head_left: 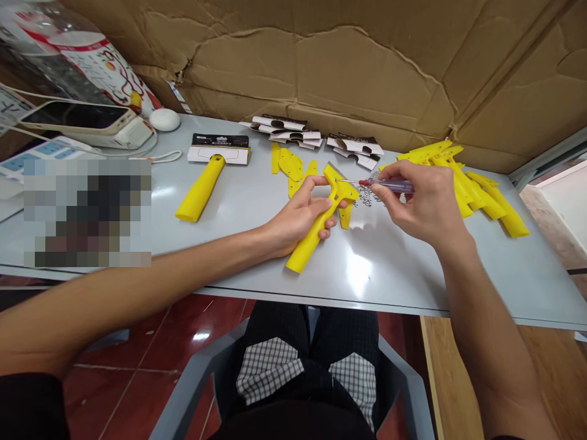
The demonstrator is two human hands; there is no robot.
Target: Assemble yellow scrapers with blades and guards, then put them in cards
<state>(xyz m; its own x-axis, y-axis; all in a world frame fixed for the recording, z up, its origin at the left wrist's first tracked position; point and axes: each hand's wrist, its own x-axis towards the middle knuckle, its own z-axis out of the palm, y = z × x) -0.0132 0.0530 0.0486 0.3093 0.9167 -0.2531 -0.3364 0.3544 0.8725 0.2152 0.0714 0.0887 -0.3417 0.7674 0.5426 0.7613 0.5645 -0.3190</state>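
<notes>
My left hand [303, 214] is closed around a yellow plastic scraper [308, 245], its handle slanting down toward the table's front edge. A screwdriver [392, 184] with a clear purplish handle is gripped in my right hand [428, 198]. Its thin shaft points left, and the tip meets the scraper's head near a screw hole. Small loose screws [365, 195] lie on the table just behind the screwdriver. Flat yellow plates [291, 164] rest behind my left hand, and another yellow plate [345, 217] shows beneath the scraper head.
Yellow scraper handles [481, 189] are piled at the right. Black-and-white card sleeves [288, 131] lie at the back against a cardboard sheet [367, 67]. A sleeved scraper [202, 186] lies left of centre. A phone [77, 116], cables and a bottle [92, 55] occupy the far left.
</notes>
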